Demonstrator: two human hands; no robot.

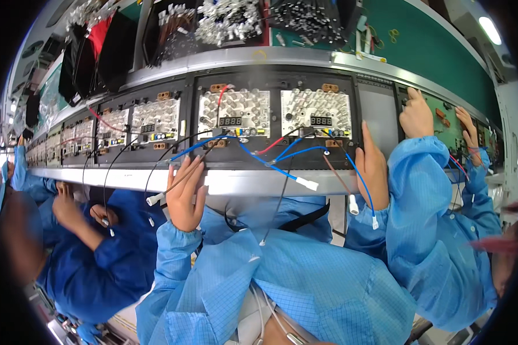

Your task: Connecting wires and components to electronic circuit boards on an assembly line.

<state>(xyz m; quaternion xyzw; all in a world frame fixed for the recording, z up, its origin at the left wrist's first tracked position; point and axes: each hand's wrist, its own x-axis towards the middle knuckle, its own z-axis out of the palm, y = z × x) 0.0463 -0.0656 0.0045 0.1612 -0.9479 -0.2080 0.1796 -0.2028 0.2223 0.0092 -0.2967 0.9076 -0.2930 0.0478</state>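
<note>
My left hand [185,195] lies with its fingers stretched out on the front edge of a black tray [242,158]. A brown wire with a white connector crosses by its fingers. At the tray's right end my right hand [373,168] is held upright, fingers extended along the side and nothing gripped. Two circuit boards sit in the tray, the left board [234,102] and the right board [316,99], each with a black digit display. Blue, red, brown and black wires run from them. A blue wire's white connector [307,183] and another white connector [353,204] hang over the front rail.
A silver rail [259,181] runs along the front. More trays with boards [155,118] stretch leftward. Black bins of connector leads [230,23] stand behind. At right, a co-worker's hand [417,115] rests on the neighbouring tray; a co-worker in dark blue [103,270] sits left.
</note>
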